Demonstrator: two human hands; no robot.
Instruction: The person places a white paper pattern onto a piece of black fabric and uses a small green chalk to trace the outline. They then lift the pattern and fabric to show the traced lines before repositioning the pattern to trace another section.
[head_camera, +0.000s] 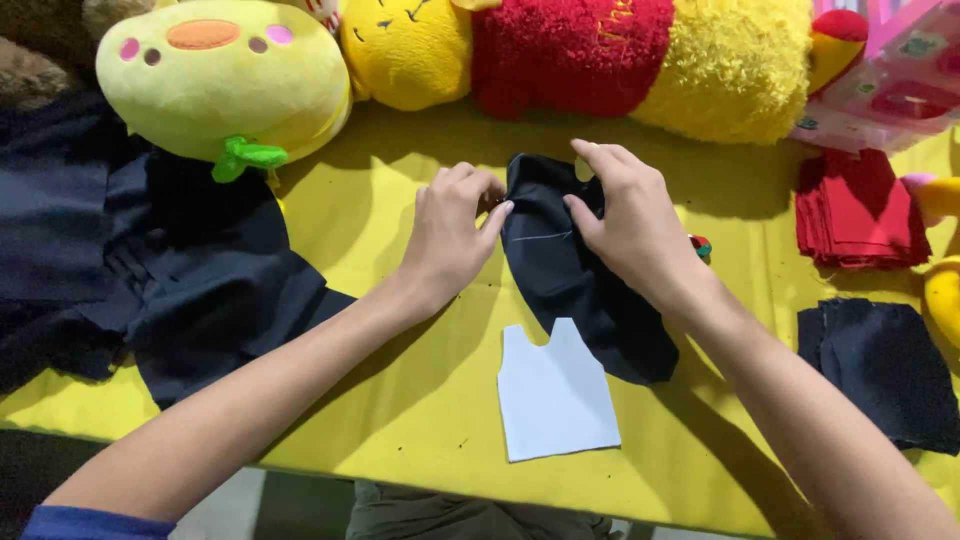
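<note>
Both hands work at mid-desk on one small piece of dark navy cloth (575, 285). The piece lies between the hands at its far end; from there its long axis runs near and slightly right, ending just right of the white template.

Left hand (455, 235): fingers curled, thumb and fingertips pinched on the cloth's far-left edge. Right hand (625, 220): thumb and forefinger closed on the far-right part, the remaining fingers resting over the top. A short pale line, possibly thread or a chalk mark, crosses the cloth between the two thumbs; cannot tell which. Both hands are equally close to the piece; the right forearm lies along the cloth's right side and the left forearm crosses bare desk.

Count:
- one flat white vest-shaped paper template (555, 395), just near of the cloth, its right shoulder touching or slightly under it
- one large spread of dark navy fabric (190, 270), left
- one stack of dark navy cut squares (885, 370), right near
- one stack of red cut squares (860, 210), right far
- plush toys along the far edge: one pale green duck-faced plush (225, 75) and one yellow bear plush in a red top (570, 50)

All rest on a yellow-covered desk (420, 400).
</note>
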